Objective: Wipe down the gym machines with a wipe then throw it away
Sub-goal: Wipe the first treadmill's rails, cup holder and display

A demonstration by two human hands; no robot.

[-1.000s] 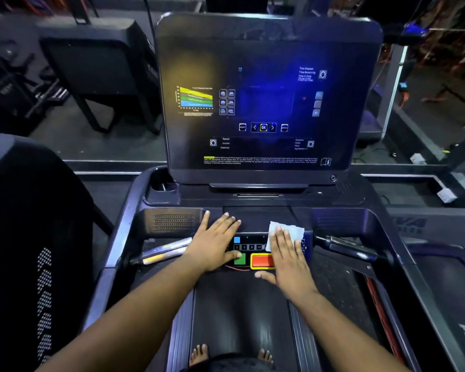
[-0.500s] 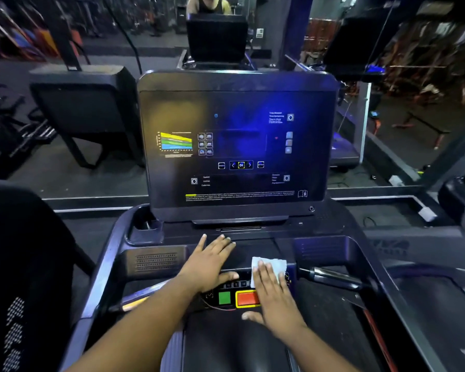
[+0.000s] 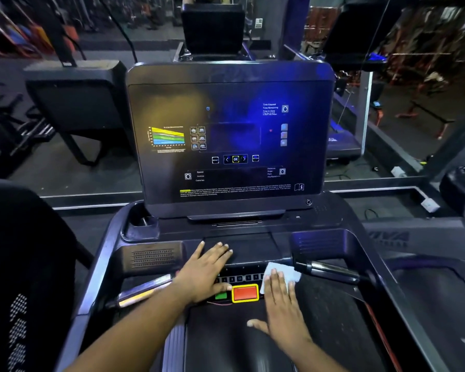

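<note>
A: Step in hand? 
B: Wiping. Right hand (image 3: 281, 302), fingers flat, presses the wipe (image 3: 279, 273) just right of the red button (image 3: 245, 292); left hand (image 3: 204, 272), released, rests left of it.

A: Next? 
B: Probably the screen (image 3: 231, 140) beyond the button.

A gym: treadmill console (image 3: 230, 135), neighbouring treadmills (image 3: 438, 299), a wall mirror.

Wipe (image 3: 281, 275) half under right-hand fingers (image 3: 278, 284); console fine print unreadable
</note>
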